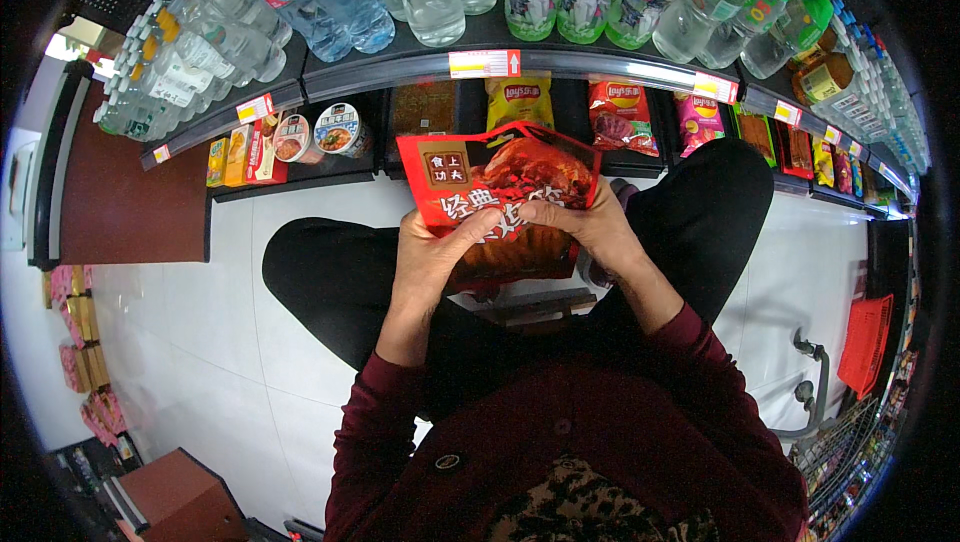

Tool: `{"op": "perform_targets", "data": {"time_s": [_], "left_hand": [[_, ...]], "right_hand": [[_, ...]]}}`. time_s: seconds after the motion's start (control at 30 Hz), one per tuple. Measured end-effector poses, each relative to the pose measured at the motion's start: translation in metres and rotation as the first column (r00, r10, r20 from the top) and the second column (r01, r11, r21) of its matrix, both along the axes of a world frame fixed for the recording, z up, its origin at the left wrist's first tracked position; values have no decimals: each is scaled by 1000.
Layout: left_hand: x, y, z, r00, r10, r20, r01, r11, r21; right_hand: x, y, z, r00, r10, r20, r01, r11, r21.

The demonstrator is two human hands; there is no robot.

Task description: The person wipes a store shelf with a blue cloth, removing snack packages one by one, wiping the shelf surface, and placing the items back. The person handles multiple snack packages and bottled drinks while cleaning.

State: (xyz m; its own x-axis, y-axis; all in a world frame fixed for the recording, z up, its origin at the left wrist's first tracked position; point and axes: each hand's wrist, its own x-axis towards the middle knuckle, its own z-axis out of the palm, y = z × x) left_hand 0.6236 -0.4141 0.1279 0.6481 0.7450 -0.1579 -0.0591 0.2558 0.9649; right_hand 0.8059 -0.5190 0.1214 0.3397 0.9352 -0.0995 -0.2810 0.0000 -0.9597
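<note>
A red and black printed food pouch [517, 167] with a picture of browned meat is held up before me, above my lap. My left hand [442, 249] grips its left side, thumb across the front. On the right side my right hand [589, 223] holds it the same way, and the two thumbs nearly meet at the middle. The fingers behind the pouch are hidden. Just beyond its top edge, on the low shelf, stand a yellow Lay's chip bag [519, 103] and a red Lay's chip bag [624, 118].
Plastic drink bottles [427, 2] crowd the upper shelf, whose edge [375, 75] bears price tags. Instant noodle cups [341, 129] and boxes stand low at left. To the right are a red basket [865, 347] and a wire cart [847, 437]. My bent knees flank the pouch.
</note>
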Motion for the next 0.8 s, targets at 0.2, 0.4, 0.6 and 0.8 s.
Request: {"op": "perform_targets", "data": {"time_s": [0.2, 0.4, 0.6, 0.8], "left_hand": [[2, 11, 4, 996, -67, -61, 75, 988, 138], [2, 15, 0, 996, -81, -33, 85, 989, 124], [-1, 24, 2, 979, -165, -123, 182, 973, 142], [-2, 27, -6, 981, -171, -91, 177, 982, 61]], "right_hand": [[-4, 0, 6, 999, -31, -26, 31, 1000, -5], [-4, 3, -1, 986, -71, -149, 62, 996, -61], [-5, 2, -6, 976, -90, -198, 74, 993, -87], [-1, 9, 0, 949, -139, -283, 121, 989, -81]]}}
